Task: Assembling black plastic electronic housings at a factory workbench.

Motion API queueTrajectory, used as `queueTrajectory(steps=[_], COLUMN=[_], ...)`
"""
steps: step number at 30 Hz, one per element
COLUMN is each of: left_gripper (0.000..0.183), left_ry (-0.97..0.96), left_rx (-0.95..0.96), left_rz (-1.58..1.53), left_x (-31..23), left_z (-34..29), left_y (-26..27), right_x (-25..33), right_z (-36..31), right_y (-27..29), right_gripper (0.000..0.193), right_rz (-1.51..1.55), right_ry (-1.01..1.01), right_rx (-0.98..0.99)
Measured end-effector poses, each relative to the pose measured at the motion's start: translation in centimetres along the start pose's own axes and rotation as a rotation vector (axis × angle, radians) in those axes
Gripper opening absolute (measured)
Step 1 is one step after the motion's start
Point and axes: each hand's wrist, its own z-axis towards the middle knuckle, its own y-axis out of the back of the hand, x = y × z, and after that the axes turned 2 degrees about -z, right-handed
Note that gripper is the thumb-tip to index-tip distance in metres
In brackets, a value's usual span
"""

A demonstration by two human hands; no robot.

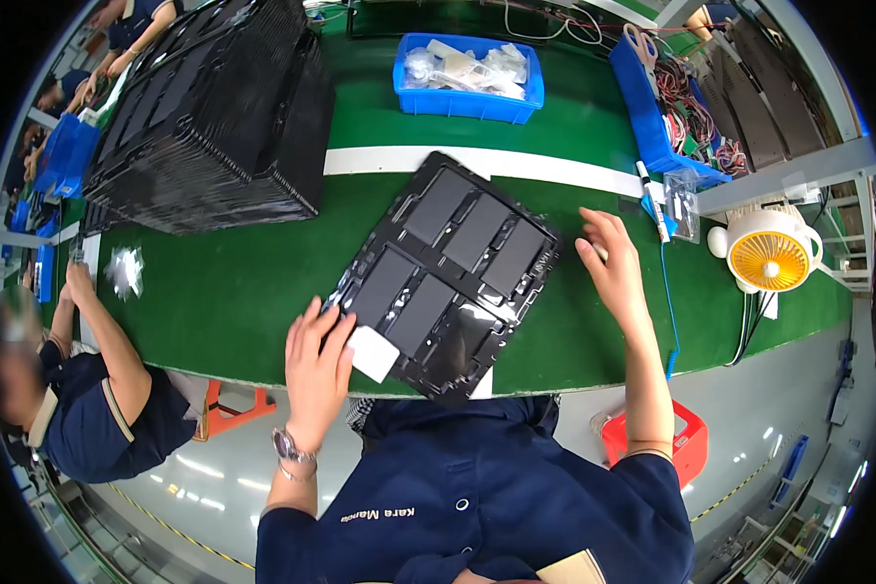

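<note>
Black tray (440, 268) | left fingers (323, 329) spread at edge | right fingers (608, 228): unclear | white shirt lettering (377, 515)

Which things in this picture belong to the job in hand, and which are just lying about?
Likely the job:
black tray with dark panels
white piece by the left hand
stacked black trays

Probably just lying about:
yellow-and-white fan
red stool
blue bin of crumpled plastic
</note>
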Motion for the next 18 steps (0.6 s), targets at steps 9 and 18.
queueTrajectory(steps=[9,18], left_gripper=[0.035,0.052], left_ry=[-0.007,-0.115], left_rx=[0.050,0.246], left_rz=[-0.140,-0.038], left_x=[-2.1,-5.2], left_z=[-3.0,1.0], left_y=[-1.4,-2.5], right_x=[-3.3,-7.5], right_z=[-0.9,6.2], right_y=[0.3,3.9], right_gripper=[0.019,0.027], right_rz=[-0.411,-0.477], right_ry=[0.023,0.181], right_rx=[0.011,-0.156])
